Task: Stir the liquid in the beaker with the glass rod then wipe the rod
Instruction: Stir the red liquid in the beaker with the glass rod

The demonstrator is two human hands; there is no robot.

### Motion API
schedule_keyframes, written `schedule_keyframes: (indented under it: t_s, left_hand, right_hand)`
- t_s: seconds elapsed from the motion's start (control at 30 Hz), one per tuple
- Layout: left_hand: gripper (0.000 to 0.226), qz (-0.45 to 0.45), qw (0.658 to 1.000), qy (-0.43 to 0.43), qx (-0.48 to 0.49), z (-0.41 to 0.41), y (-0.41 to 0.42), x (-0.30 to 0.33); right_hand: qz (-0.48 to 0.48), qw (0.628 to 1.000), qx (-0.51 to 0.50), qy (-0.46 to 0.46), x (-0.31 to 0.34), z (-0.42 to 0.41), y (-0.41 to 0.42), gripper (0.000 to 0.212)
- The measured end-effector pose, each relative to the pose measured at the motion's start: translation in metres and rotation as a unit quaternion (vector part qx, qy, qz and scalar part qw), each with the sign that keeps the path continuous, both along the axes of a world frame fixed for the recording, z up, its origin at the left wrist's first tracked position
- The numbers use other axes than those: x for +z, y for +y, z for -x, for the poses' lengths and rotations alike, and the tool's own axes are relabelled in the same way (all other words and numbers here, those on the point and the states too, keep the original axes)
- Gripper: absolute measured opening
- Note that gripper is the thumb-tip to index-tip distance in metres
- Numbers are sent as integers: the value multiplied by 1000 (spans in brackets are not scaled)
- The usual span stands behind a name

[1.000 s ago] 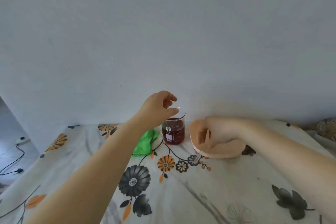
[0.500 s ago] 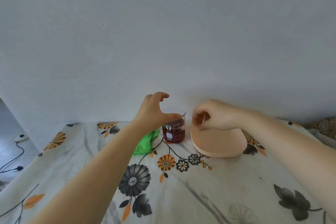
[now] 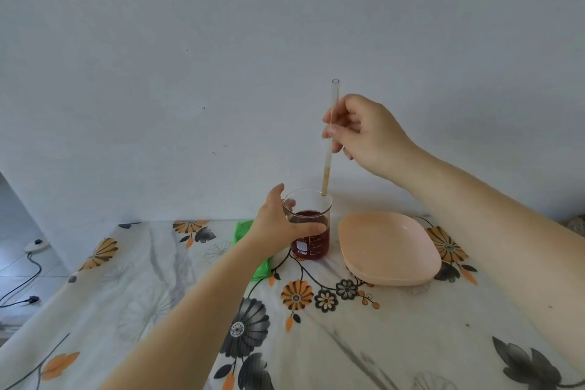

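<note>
A 250 ml glass beaker (image 3: 311,242) about half full of dark red liquid stands on the flowered tablecloth. My left hand (image 3: 278,225) wraps around its left side, thumb across the front. My right hand (image 3: 364,131) pinches a clear glass rod (image 3: 329,149) near its upper part and holds it almost upright. The rod's lower end sits just at the beaker's back rim, above the liquid. A green cloth (image 3: 250,250) lies to the left of the beaker, partly hidden by my left wrist.
A shallow peach-coloured dish (image 3: 389,250) sits right of the beaker. The table (image 3: 158,294) butts against a pale wall. On the floor at the far left are a white plug block (image 3: 36,244) and a black cable.
My right hand lifted the rod off the peach dish and brought it upright over the beaker. My left hand dropped from above the beaker and closed around its side.
</note>
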State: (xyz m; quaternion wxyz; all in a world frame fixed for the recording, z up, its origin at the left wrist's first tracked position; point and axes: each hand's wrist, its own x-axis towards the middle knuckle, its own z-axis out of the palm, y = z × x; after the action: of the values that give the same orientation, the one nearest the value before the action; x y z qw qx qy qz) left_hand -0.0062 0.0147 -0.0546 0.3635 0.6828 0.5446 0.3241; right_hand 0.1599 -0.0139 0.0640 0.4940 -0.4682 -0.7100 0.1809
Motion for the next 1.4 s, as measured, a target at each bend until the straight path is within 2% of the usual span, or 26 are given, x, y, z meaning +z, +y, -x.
schedule_keyframes:
  t_s: [0.13,0.27,0.37,0.53,0.67,0.73,0.9,1.03,1.2,1.3,1.4]
  left_hand:
    - [109,30,999,-45,-4,3,5,-12]
    - [104,41,997,-61,-27,5,8,-22]
    - [93,41,997,-46,-44,6,7,-27]
    - [62,12,998,-23,-57,9,5,-32]
    - [61,3,999,-18,-50,11,6,-37]
    - [59,1,999,-18,-46,11,6,-38]
    - [59,4,999,-22,-44,11,7,-37]
    - [60,1,999,-26,-44,10,6,-36]
    - [57,-2,998,-32,-49,10,4,-34]
    - [58,0,998,-32,-49,10,4,-33]
    - [55,5,998,-33,-49,10,4,-33]
  right_hand:
    - [10,1000,10,4,-18,11,5,22]
    - [53,998,15,-38,-38,13,10,16]
    - [76,995,22,-63,-43,13,13,3]
    - [93,992,46,-66,-46,14,18,15]
    - [80,992,45,-86,-55,19,24,11]
    - [68,994,44,-70,-60,21,26,5]
    - [39,999,9,-21,-66,19,29,7]
    - [-2,994,-45,-97,-69,7,29,6]
    - [2,986,-47,-163,-62,5,20,12]
    - [25,990,-29,-137,-59,12,15,24]
    - [40,997,-13,-63,-59,18,12,8]
